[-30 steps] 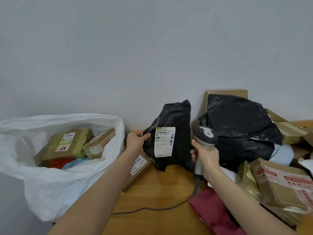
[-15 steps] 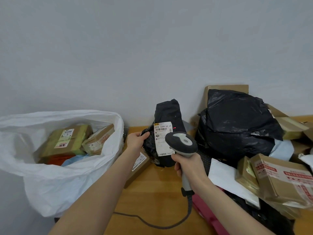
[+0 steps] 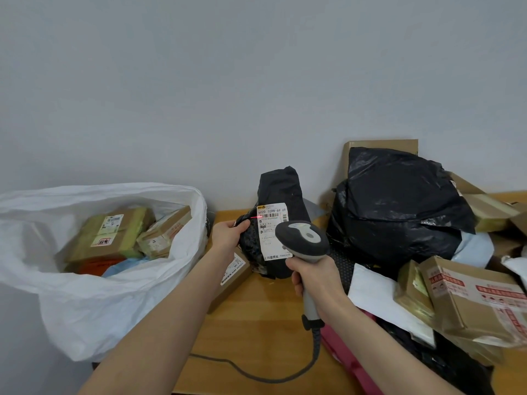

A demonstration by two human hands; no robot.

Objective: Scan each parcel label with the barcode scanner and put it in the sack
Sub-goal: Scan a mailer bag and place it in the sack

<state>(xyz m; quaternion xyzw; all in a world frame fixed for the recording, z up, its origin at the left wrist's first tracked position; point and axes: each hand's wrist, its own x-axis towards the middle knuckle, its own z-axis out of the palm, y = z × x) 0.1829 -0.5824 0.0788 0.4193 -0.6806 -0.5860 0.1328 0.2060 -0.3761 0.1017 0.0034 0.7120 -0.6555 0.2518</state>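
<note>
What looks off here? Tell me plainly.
The red line from the scanner sits at the left edge of the label, partly on the black parcel, seemingly short of the barcode. The left hand grips the parcel; the right hand holds the scanner.

Wooden table [image 3: 256,323], grey wall [image 3: 256,81]

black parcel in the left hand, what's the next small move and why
Probably turn the barcode scanner slightly right. The right hand grips it pointed at the label on the black parcel that the left hand holds upright, but the red line sits at the label's left edge, partly on the black wrap, not across the whole barcode.
</note>
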